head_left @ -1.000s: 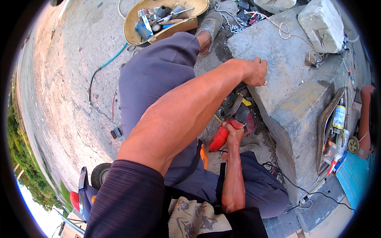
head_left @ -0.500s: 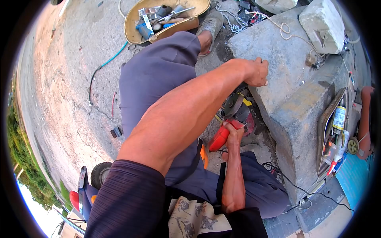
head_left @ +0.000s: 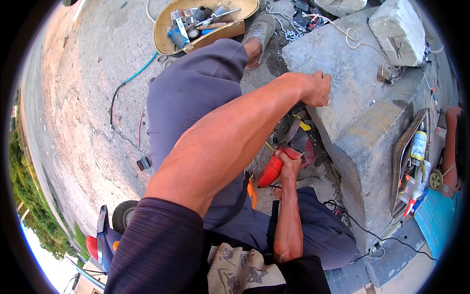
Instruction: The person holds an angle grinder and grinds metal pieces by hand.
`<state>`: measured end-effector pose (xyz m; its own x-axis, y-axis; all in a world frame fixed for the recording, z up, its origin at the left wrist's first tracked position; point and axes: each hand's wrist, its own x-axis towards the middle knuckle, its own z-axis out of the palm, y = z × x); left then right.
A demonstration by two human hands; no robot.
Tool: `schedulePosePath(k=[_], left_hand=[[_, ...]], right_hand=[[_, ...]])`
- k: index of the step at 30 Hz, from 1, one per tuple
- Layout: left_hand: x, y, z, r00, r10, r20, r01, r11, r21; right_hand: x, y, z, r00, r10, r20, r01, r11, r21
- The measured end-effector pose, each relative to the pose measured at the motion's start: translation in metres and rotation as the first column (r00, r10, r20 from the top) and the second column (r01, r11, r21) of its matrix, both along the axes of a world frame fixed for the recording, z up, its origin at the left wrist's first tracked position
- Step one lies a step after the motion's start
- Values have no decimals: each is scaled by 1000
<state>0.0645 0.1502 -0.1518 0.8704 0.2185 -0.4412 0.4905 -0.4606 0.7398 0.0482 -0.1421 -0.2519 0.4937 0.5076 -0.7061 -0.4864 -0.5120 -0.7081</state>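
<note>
My right hand (head_left: 289, 164) is wrapped around the red body of an angle grinder (head_left: 272, 171). The grinder's dark head and grey disc (head_left: 289, 131) are above that hand, partly hidden by my left forearm. My left hand (head_left: 317, 89) is closed, its fingers curled at the edge of a large concrete block (head_left: 342, 115). Something dark shows just beneath it, but what it grips is hidden. A small yellow piece (head_left: 303, 125) lies below the left hand, close to the disc.
A tan tray of tools (head_left: 240, 27) stands by my foot. A chunk of concrete (head_left: 396, 32) and a cord (head_left: 350, 36) rest on the block. Cans in a container (head_left: 417, 147) are at right, near a black cable (head_left: 382, 238). A wheel (head_left: 124, 215) is at lower left.
</note>
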Motion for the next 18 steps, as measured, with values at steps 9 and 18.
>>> schedulePosePath(k=[9,18], left_hand=[[1,-1,-2,1000,2,6,-2,1000,8],[1,0,-1,1000,13,-9,-13,1000,-14]], right_hand=[[0,1,2,1000,20,15,-20,1000,-7],[0,2,5,1000,15,27,-15,1000,-4]])
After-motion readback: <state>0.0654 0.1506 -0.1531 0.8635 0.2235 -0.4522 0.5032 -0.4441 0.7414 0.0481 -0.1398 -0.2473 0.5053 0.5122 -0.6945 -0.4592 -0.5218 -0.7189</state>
